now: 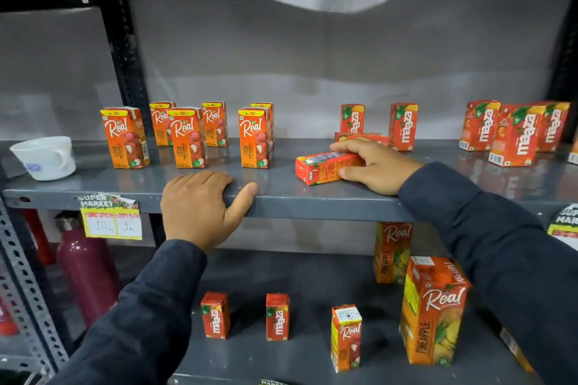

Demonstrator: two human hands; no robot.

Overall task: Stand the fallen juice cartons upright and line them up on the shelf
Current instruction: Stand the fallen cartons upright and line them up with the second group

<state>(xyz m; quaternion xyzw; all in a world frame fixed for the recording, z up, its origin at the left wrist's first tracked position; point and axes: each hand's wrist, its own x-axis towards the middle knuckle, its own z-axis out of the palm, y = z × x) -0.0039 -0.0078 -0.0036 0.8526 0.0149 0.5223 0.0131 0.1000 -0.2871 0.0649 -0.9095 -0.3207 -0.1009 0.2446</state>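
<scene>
A red Maaza carton [322, 167] lies on its side near the front of the grey shelf [281, 197]. My right hand [372, 164] grips its right end, fingers over the top and thumb at the front. A second fallen carton [359, 136] lies just behind it, partly hidden by my fingers. My left hand [200, 206] rests on the shelf's front edge and holds no carton. Several orange Real litchi cartons [184, 137] stand upright at the left. Upright Maaza cartons [403, 126] stand behind and to the right.
A white cup [47, 158] sits at the shelf's far left. A price tag [111, 220] hangs on the front edge. The lower shelf holds small cartons [276, 316], tall pineapple cartons [433, 311] and a maroon bottle [84, 262]. A perforated upright [125, 50] stands at the back left.
</scene>
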